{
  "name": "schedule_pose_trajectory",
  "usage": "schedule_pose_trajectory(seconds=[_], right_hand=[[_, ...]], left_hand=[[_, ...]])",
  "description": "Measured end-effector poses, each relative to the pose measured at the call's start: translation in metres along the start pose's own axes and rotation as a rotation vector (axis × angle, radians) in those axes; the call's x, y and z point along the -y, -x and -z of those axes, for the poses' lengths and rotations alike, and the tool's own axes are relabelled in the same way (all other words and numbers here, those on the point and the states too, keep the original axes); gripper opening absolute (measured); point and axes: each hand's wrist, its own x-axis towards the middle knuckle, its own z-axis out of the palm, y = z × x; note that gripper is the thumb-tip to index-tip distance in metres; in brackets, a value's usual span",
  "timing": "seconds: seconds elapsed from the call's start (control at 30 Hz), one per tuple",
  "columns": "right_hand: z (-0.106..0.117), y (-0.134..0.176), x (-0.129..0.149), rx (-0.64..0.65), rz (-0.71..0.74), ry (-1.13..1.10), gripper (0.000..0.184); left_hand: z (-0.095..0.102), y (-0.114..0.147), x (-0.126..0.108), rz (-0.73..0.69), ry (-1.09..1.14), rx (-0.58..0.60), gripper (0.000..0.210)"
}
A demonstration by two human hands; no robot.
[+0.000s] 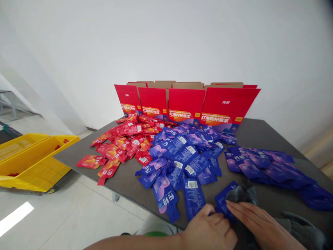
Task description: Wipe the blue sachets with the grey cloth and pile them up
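Note:
At the table's near edge, my left hand [209,229] is closed on the lower end of a blue pouch [223,197]. My right hand [260,220] presses a dark grey cloth [244,195] against that same pouch, fingers together and stretched along it. Part of the pouch is hidden under the hands and cloth. Just left of it lies another blue pouch [193,196], barcode side up. Beyond is a loose heap of blue pouches [182,152]. To the right, overlapping blue pouches [260,163] lie in a row.
A heap of red pouches [122,139] covers the left of the dark table [262,133]. Several open red cartons [186,100] stand along the back, by the white wall. Yellow crates [39,166] sit low at the left. More grey fabric [299,229] lies at the near right.

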Motion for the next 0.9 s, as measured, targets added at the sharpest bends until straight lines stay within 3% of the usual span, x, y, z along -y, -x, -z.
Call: schedule_pose_trajectory(seconds=[0.13, 0.3, 0.43, 0.57, 0.7, 0.9], right_hand=[[-0.015, -0.012, 0.007, 0.053, -0.114, -0.071, 0.075], [-0.026, -0.015, -0.016, -0.046, -0.239, -0.009, 0.061], [-0.026, -0.001, -0.048, -0.128, -0.309, 0.121, 0.051], [-0.030, 0.027, -0.063, -0.158, -0.370, 0.180, 0.042], [-0.040, 0.052, -0.066, -0.149, -0.517, 0.169, 0.042], [-0.039, 0.053, -0.056, -0.171, -0.610, 0.060, 0.042]], left_hand=[[0.001, 0.000, 0.002, 0.004, 0.007, -0.005, 0.014], [-0.002, 0.004, 0.004, -0.012, 0.022, 0.022, 0.017], [0.003, -0.001, 0.010, -0.011, 0.042, 0.062, 0.023], [0.026, -0.030, 0.026, 0.073, 0.070, 0.135, 0.021], [0.041, -0.072, 0.043, 0.260, 0.077, 0.296, 0.052], [0.027, -0.109, 0.057, 0.356, 0.178, 0.485, 0.091]])
